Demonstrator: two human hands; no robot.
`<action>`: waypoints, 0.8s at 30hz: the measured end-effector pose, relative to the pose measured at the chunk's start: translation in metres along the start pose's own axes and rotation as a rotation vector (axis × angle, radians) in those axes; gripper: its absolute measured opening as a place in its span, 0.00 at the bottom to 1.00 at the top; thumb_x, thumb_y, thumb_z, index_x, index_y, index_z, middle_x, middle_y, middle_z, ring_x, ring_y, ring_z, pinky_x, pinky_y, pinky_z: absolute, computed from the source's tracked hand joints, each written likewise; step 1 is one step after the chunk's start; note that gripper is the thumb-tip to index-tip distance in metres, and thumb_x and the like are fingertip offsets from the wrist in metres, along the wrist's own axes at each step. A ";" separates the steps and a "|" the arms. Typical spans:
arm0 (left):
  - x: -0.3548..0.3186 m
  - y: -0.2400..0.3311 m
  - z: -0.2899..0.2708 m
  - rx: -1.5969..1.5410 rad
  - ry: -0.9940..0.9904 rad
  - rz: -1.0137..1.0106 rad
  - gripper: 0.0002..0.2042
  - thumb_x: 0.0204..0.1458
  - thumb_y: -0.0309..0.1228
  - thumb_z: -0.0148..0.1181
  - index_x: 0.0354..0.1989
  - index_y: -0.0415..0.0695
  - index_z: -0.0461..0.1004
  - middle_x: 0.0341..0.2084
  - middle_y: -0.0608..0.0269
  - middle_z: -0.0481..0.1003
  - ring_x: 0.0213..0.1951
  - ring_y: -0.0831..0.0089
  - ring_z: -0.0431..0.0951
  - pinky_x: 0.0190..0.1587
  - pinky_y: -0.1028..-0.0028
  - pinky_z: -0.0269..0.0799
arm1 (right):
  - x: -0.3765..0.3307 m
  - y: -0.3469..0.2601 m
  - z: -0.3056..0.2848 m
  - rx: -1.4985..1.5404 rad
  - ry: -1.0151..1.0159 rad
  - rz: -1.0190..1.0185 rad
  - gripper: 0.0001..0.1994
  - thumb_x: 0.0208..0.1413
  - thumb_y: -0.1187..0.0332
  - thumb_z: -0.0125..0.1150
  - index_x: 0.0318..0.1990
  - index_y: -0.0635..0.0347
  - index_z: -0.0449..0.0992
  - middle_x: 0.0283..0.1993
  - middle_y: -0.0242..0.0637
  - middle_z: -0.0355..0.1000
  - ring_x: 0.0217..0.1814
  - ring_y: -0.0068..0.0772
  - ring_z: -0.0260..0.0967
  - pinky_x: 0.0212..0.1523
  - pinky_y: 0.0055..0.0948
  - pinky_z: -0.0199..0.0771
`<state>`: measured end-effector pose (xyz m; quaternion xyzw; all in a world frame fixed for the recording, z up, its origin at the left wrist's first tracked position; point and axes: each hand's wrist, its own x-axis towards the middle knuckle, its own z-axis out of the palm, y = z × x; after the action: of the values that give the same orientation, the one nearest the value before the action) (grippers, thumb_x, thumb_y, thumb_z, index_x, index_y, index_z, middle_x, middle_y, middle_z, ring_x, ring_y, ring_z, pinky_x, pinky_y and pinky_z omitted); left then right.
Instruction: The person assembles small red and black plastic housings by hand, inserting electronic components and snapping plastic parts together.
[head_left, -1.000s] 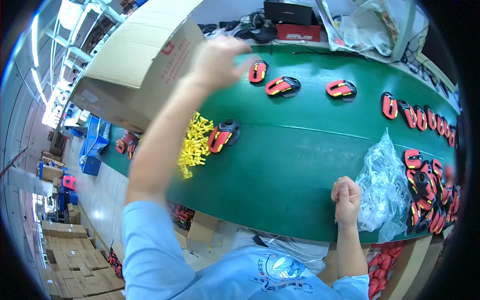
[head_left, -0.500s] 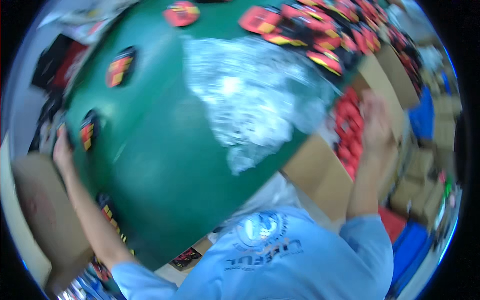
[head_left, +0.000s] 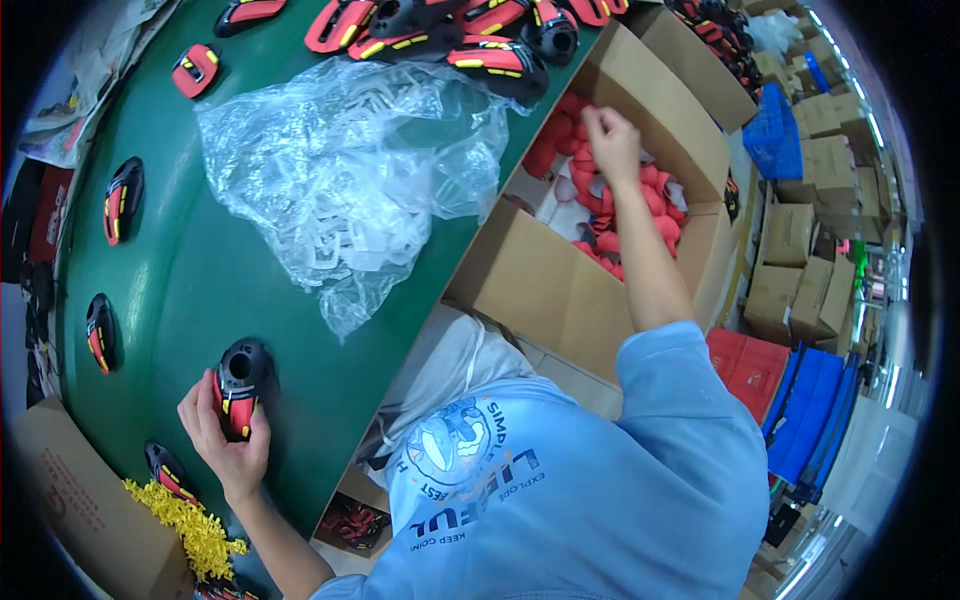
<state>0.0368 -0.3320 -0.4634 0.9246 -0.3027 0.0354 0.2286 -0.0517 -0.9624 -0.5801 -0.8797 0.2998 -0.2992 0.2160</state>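
Note:
On the green table, my left hand (head_left: 225, 440) has its fingers closed around the sides of a black-and-red moulded shell (head_left: 245, 365). That shell has yellow slots along it and a round hole in its black end. My right hand (head_left: 612, 145) reaches into an open cardboard box (head_left: 560, 290) on the right. Its fingers are bent together over red cup-shaped pieces (head_left: 655, 205); whatever they pinch is hidden. A clear plastic bag (head_left: 350, 180) holding whitish pieces lies flat on the table between my hands.
Several similar shells (head_left: 410, 35) are heaped at the table's far side; others (head_left: 122, 200) stand along its left side. Small yellow pieces (head_left: 190, 525) lie beside a cardboard carton (head_left: 90, 490) at lower left. Stacked boxes (head_left: 810, 290) and a blue crate (head_left: 772, 135) stand at right.
My left hand has come from the table's left edge to the near part and now grips a shell. My right hand remains at the box, its fingers deeper among the red pieces. The view has turned.

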 end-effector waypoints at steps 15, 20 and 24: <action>-0.023 -0.007 0.002 0.007 0.075 -0.076 0.33 0.45 0.31 0.67 0.63 0.35 0.71 0.52 0.46 0.73 0.54 0.49 0.71 0.61 0.57 0.65 | -0.091 0.133 0.070 -0.675 -0.545 -0.088 0.14 0.66 0.63 0.51 0.49 0.60 0.79 0.51 0.52 0.78 0.54 0.56 0.76 0.52 0.48 0.77; 0.011 0.014 -0.010 -0.065 -0.089 0.062 0.34 0.45 0.36 0.74 0.62 0.39 0.72 0.56 0.51 0.75 0.54 0.50 0.71 0.61 0.56 0.65 | -0.027 0.050 -0.061 0.455 -0.212 0.242 0.19 0.72 0.65 0.51 0.63 0.69 0.73 0.60 0.44 0.75 0.64 0.40 0.71 0.66 0.37 0.71; 0.016 0.023 0.008 -0.182 -0.107 0.134 0.34 0.43 0.36 0.75 0.62 0.43 0.73 0.58 0.57 0.75 0.54 0.51 0.70 0.62 0.57 0.64 | -0.040 -0.199 -0.093 0.993 -0.727 -0.464 0.16 0.74 0.63 0.47 0.47 0.65 0.78 0.51 0.43 0.78 0.42 0.34 0.71 0.49 0.40 0.73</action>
<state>0.0357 -0.3604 -0.4581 0.8782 -0.3776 -0.0263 0.2923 -0.0588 -0.8098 -0.4170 -0.7622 -0.1636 -0.1245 0.6138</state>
